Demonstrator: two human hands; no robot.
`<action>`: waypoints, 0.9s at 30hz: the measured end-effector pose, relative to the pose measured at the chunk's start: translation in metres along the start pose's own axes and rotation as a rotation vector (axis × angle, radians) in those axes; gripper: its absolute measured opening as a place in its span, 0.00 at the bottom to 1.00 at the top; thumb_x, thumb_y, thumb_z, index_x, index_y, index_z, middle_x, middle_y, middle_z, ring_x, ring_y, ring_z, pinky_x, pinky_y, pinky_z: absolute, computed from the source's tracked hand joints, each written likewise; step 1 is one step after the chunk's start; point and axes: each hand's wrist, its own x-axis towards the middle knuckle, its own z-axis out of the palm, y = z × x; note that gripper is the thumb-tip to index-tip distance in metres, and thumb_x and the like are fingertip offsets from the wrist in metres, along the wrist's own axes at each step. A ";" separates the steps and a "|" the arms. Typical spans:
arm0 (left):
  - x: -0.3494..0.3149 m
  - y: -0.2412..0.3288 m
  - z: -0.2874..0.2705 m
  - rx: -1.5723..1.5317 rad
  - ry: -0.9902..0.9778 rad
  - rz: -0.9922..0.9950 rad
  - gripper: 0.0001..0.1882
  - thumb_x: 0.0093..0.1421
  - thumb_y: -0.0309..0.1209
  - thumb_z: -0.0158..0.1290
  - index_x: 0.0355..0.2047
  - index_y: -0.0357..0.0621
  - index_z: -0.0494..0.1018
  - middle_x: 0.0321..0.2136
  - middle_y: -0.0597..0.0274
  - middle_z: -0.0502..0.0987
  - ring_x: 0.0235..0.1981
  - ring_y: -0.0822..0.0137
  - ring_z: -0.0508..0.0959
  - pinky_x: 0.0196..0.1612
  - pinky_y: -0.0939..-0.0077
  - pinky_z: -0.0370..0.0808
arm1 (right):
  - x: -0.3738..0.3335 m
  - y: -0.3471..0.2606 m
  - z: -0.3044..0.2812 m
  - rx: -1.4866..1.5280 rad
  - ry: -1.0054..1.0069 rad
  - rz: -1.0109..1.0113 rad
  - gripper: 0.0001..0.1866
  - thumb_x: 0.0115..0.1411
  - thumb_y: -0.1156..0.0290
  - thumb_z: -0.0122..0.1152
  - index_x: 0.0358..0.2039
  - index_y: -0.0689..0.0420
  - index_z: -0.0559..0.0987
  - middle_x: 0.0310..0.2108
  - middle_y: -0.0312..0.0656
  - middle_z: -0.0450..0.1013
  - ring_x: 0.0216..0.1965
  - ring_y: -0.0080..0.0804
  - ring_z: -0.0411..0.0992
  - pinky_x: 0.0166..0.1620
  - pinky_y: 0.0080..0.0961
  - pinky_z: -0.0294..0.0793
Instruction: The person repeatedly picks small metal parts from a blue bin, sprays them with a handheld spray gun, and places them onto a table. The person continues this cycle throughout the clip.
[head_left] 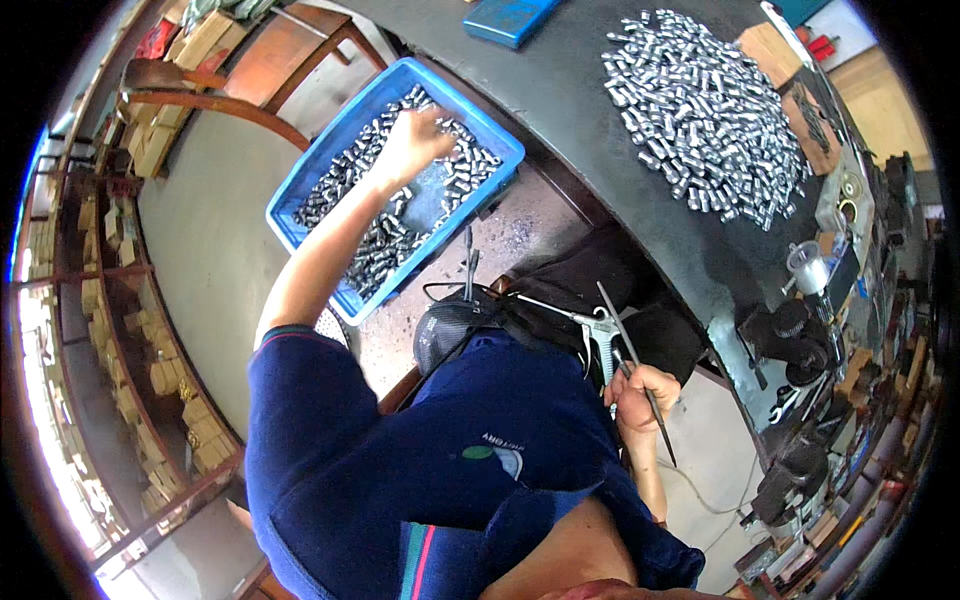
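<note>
The right hand (648, 396) clenches a slim dark rod (622, 340) beside a grey pistol-handled tool (603, 335). The left hand (415, 142) reaches into the blue tray (428, 200) among metal fittings (378, 250), whether gripping any I cannot tell; a hasty lift could scatter some over the rim.

From head height we look steeply down through one wide fisheye lens, close above the navy shirt (420, 440), with the blue bin (428, 203) farther off toward the upper left, the worktop (560, 110) on the right, and shelves (130, 330) bending at left.
</note>
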 end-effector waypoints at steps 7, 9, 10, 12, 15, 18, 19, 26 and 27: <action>-0.089 -0.153 0.002 0.726 -0.310 -0.153 0.17 0.44 0.27 0.50 0.38 0.48 0.75 0.31 0.51 0.77 0.35 0.54 0.77 0.38 0.62 0.74 | 0.009 0.006 0.004 -0.019 -0.072 0.071 0.17 0.48 0.78 0.54 0.09 0.59 0.58 0.11 0.38 0.60 0.11 0.24 0.61 0.14 0.19 0.62; -0.092 -0.160 0.012 0.870 -0.366 -0.128 0.14 0.44 0.28 0.54 0.35 0.50 0.76 0.31 0.53 0.77 0.35 0.55 0.77 0.39 0.62 0.74 | 0.012 0.004 0.010 -0.078 -0.067 0.080 0.16 0.47 0.79 0.53 0.10 0.59 0.58 0.11 0.38 0.60 0.12 0.24 0.61 0.14 0.19 0.62; -0.088 -0.141 0.015 0.952 -0.483 -0.175 0.13 0.43 0.29 0.57 0.33 0.49 0.76 0.31 0.55 0.77 0.35 0.56 0.78 0.38 0.63 0.74 | 0.013 0.004 0.010 -0.054 -0.090 0.066 0.15 0.47 0.79 0.53 0.10 0.59 0.59 0.11 0.38 0.60 0.12 0.24 0.61 0.15 0.19 0.62; -0.082 -0.156 0.025 1.088 -0.547 -0.033 0.12 0.42 0.29 0.58 0.31 0.48 0.76 0.31 0.57 0.78 0.35 0.57 0.78 0.37 0.63 0.75 | 0.016 0.004 0.011 0.001 -0.137 0.034 0.14 0.47 0.80 0.53 0.11 0.59 0.59 0.12 0.38 0.61 0.12 0.24 0.61 0.15 0.19 0.62; -0.073 -0.164 0.023 1.118 -0.618 -0.011 0.12 0.42 0.28 0.58 0.30 0.47 0.76 0.30 0.58 0.78 0.35 0.58 0.78 0.36 0.64 0.75 | 0.011 0.012 0.010 0.052 -0.126 0.037 0.13 0.47 0.82 0.53 0.13 0.60 0.60 0.12 0.37 0.61 0.13 0.24 0.61 0.15 0.20 0.62; -0.069 -0.151 0.014 1.082 -0.622 -0.071 0.10 0.44 0.29 0.55 0.30 0.50 0.75 0.31 0.58 0.78 0.37 0.59 0.78 0.36 0.64 0.75 | 0.007 0.013 0.008 0.088 -0.133 0.036 0.12 0.46 0.83 0.52 0.13 0.60 0.61 0.12 0.37 0.60 0.13 0.24 0.61 0.16 0.20 0.62; -0.068 -0.147 0.010 0.989 -0.547 -0.109 0.11 0.45 0.30 0.54 0.33 0.51 0.75 0.31 0.56 0.78 0.36 0.58 0.78 0.35 0.63 0.75 | 0.006 0.013 0.007 0.087 -0.126 0.044 0.12 0.46 0.83 0.52 0.13 0.60 0.61 0.12 0.36 0.60 0.13 0.24 0.60 0.16 0.20 0.62; -0.074 0.006 0.018 -0.237 -0.203 0.031 0.15 0.50 0.21 0.56 0.40 0.34 0.70 0.29 0.59 0.77 0.30 0.75 0.74 0.37 0.79 0.71 | 0.007 0.024 -0.004 -0.299 -0.101 -0.085 0.17 0.46 0.83 0.49 0.08 0.58 0.55 0.09 0.36 0.58 0.11 0.23 0.59 0.12 0.21 0.60; -0.078 0.023 0.026 -0.253 -0.279 0.108 0.15 0.50 0.21 0.56 0.39 0.35 0.71 0.30 0.59 0.77 0.30 0.75 0.75 0.37 0.79 0.71 | 0.015 0.013 0.002 -0.222 -0.175 -0.103 0.17 0.46 0.84 0.48 0.09 0.57 0.54 0.09 0.35 0.58 0.11 0.22 0.60 0.13 0.20 0.60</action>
